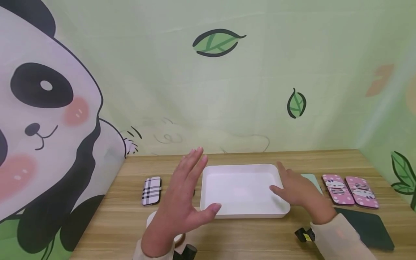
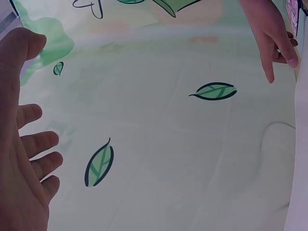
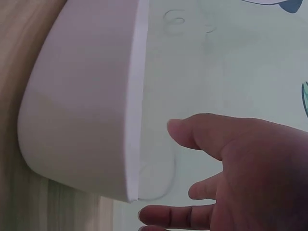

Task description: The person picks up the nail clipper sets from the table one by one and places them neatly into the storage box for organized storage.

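A shallow white rectangular tray (image 1: 243,189) lies on the wooden table in the head view, with nothing in it. My left hand (image 1: 182,198) is raised in front of the tray's left side, its fingers straight and the thumb spread away. Nothing is in its grasp in the left wrist view either. Over the tray's right edge hovers my right hand (image 1: 297,187), thumb and forefinger apart. In the right wrist view a gap shows between that hand (image 3: 260,178) and the tray's outer wall (image 3: 86,96); some of its fingers are cut off by the frame.
Left of the tray lies a black-and-white plaid case (image 1: 151,191). To the right are two pink patterned cases (image 1: 338,189), a pale green flat thing (image 1: 312,180) and a dark green flat sheet (image 1: 367,227). A white rounded object (image 1: 151,217) is mostly hidden behind my left wrist.
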The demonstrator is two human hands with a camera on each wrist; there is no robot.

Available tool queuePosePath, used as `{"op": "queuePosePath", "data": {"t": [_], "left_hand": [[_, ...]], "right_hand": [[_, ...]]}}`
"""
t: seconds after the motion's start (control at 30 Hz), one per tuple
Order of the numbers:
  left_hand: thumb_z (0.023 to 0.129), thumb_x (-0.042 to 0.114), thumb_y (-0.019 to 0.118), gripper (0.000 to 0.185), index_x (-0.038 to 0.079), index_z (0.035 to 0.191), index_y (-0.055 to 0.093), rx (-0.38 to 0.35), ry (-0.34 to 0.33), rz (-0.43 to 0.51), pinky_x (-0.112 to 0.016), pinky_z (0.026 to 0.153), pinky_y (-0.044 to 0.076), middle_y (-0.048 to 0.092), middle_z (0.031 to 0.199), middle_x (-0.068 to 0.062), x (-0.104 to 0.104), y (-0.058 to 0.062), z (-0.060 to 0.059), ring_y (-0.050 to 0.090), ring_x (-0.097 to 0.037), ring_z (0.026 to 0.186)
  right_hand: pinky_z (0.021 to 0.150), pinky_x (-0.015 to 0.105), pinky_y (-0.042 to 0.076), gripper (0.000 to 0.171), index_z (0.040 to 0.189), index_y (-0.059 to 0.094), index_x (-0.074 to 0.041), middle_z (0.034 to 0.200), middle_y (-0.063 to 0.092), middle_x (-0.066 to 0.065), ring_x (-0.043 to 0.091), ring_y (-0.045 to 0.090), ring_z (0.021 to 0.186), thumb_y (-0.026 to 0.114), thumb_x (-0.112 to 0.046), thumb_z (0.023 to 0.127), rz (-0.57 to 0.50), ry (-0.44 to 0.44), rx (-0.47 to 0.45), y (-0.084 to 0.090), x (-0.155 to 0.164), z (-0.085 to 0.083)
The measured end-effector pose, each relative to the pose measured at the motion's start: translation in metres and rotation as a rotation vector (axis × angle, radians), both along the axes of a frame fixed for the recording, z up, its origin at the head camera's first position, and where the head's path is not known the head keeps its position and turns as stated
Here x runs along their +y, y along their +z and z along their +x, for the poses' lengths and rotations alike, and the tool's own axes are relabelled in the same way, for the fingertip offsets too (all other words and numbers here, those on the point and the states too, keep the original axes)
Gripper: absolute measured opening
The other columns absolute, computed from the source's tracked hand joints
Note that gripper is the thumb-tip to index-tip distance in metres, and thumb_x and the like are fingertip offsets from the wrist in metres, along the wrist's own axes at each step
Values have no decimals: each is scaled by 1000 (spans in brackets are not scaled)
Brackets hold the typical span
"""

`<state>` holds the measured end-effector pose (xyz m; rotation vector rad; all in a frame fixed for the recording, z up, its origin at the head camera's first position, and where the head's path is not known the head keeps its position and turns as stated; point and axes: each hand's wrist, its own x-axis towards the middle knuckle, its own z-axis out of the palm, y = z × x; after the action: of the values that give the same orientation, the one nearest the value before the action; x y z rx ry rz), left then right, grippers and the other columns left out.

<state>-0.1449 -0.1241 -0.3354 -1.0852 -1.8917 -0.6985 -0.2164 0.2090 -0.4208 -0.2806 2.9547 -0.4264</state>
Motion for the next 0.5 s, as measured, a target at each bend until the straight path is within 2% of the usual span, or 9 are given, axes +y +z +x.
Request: {"op": "queuePosePath", "data": {"t": [0.23,0.5], "left_hand": [[96,54,51,79,-4,149,39,-9,7,-13,-52,118,26,38,156,-21,0,0,1,39,-38,142],[96,54,50,80,-5,148,39,-12,14,-21,-51,119,25,38,157,-21,-1,0,1,39,-38,142]], "right_hand": [[97,61,47,85,157,16,5,144,47,34,49,51,129,55,-44,99,13,22,41,-7,1,-5],[100,61,45,81,156,12,10,152,38,32,48,48,133,50,-38,102,3,27,-44,-11,0,-4]]}}
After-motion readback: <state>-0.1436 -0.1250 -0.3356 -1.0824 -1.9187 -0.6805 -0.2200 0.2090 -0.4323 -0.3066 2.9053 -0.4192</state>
